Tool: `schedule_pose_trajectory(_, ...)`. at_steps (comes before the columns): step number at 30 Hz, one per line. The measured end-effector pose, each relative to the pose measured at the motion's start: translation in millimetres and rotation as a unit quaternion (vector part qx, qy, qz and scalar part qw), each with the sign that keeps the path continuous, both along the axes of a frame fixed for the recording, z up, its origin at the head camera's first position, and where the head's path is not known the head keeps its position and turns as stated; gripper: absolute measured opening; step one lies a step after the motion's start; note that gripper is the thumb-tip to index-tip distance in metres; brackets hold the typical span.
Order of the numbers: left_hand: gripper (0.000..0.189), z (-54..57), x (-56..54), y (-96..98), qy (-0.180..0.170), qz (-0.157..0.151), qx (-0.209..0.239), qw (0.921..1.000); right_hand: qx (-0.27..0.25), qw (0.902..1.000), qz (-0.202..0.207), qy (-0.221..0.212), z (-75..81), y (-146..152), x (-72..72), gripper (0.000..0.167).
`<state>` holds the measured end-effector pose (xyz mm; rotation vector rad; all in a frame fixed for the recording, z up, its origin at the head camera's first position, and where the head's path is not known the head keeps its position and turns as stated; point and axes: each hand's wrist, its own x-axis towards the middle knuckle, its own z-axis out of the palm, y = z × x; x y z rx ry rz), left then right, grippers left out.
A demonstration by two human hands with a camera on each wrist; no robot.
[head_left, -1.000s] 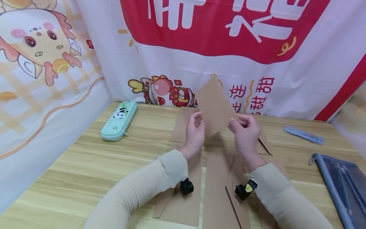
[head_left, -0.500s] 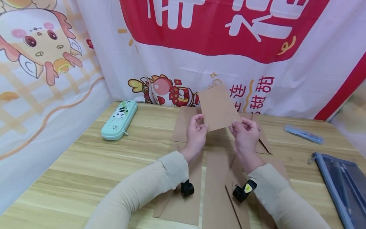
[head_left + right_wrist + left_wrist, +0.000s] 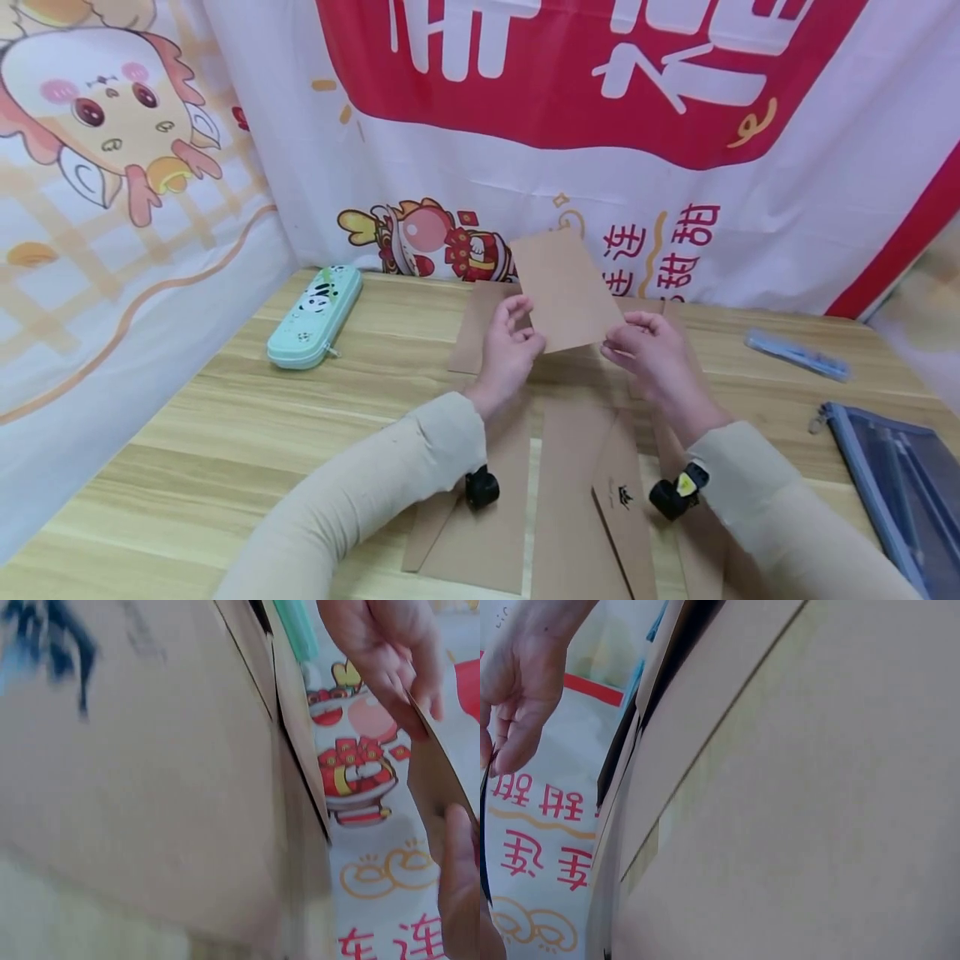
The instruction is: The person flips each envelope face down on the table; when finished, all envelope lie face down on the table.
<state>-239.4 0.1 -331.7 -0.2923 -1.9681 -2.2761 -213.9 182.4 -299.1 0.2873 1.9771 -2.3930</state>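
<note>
A plain brown kraft-paper envelope (image 3: 570, 292) is held up above the back of the table, slanting away from me. My left hand (image 3: 510, 354) pinches its near left corner, while my right hand (image 3: 652, 362) grips the near right corner. In the right wrist view the held envelope (image 3: 433, 772) appears nearly edge-on between both hands. Below my arms lie several more brown envelopes; the middle one (image 3: 577, 492) has a pointed flap with a small black crown print. Another envelope (image 3: 480, 533) lies beneath my left wrist.
A mint pencil case (image 3: 315, 317) with a panda print lies at the back left. At the right are a slim blue case (image 3: 797, 354) and a blue mesh zip pouch (image 3: 900, 483) with pens inside. A printed cloth (image 3: 420, 158) hangs behind the wooden table.
The held envelope has turned from a corner-up tilt to a flatter slant with its near edge toward me. My right wrist has shifted right, uncovering the crown print on the middle envelope.
</note>
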Motion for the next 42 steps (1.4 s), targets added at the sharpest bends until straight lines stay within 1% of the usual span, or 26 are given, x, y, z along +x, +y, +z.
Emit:
schedule_pose_trajectory(2,0.059,-1.3,-2.9,-2.6,-0.006,-0.013,-0.005,0.9999,0.026,0.9987,0.043,0.003,-0.2,7,-1.7,0.025)
schedule_pose_trajectory(4,0.062,-2.4,-6.4,-5.4,-0.013,-0.027,-0.008,0.9995,0.06,0.9948,0.082,0.005,-0.8,13,-4.6,0.034)
schedule_pose_trajectory(7,0.065,-3.7,-10.8,-9.3,-0.029,-0.047,-0.019,0.9983,0.117,0.9837,0.137,0.003,-2.1,21,-9.6,0.052)
schedule_pose_trajectory(10,0.067,-4.5,-13.8,-11.6,-0.039,-0.061,-0.04,0.9966,0.169,0.9691,0.179,-0.012,-3.9,27,-13.5,0.066)
schedule_pose_trajectory(12,0.067,-5.1,-15.3,-11.7,-0.038,-0.067,-0.062,0.9951,0.188,0.9612,0.2,-0.024,-5.7,30,-14.8,0.071)
schedule_pose_trajectory(14,0.067,-5.3,-16.5,-11.1,-0.039,-0.069,-0.085,0.9932,0.197,0.956,0.214,-0.037,-7.7,32,-15.3,0.075)
schedule_pose_trajectory(17,0.066,-6.3,-18.6,-10.0,-0.047,-0.069,-0.12,0.9892,0.198,0.9527,0.224,-0.055,-11.2,33,-15.3,0.077)
schedule_pose_trajectory(19,0.066,-7.4,-19.9,-9.7,-0.058,-0.07,-0.139,0.9861,0.195,0.9525,0.224,-0.067,-13.8,33,-15.4,0.077)
schedule_pose_trajectory(22,0.066,-10.4,-21.3,-9.7,-0.077,-0.076,-0.164,0.9806,0.202,0.9488,0.23,-0.075,-17.9,32,-16.0,0.075)
schedule_pose_trajectory(27,0.064,-16.1,-22.7,-8.6,-0.102,-0.096,-0.171,0.9753,0.237,0.9379,0.243,-0.073,-23.1,32,-18.0,0.069)
schedule_pose_trajectory(30,0.063,-18.1,-22.9,-7.4,-0.113,-0.101,-0.176,0.9727,0.255,0.9332,0.243,-0.072,-24.9,30,-19.6,0.068)
schedule_pose_trajectory(37,0.061,-16.7,-19.3,-5.2,-0.13,-0.103,-0.2,0.9658,0.304,0.9198,0.236,-0.079,-28.8,26,-21.9,0.067)
schedule_pose_trajectory(40,0.062,-15.8,-17.0,-5.5,-0.138,-0.109,-0.206,0.9627,0.322,0.914,0.231,-0.086,-31.4,26,-22.5,0.066)
schedule_pose_trajectory(42,0.062,-13.8,-15.4,-5.3,-0.143,-0.114,-0.202,0.9621,0.33,0.9123,0.224,-0.093,-32.5,26,-22.9,0.064)
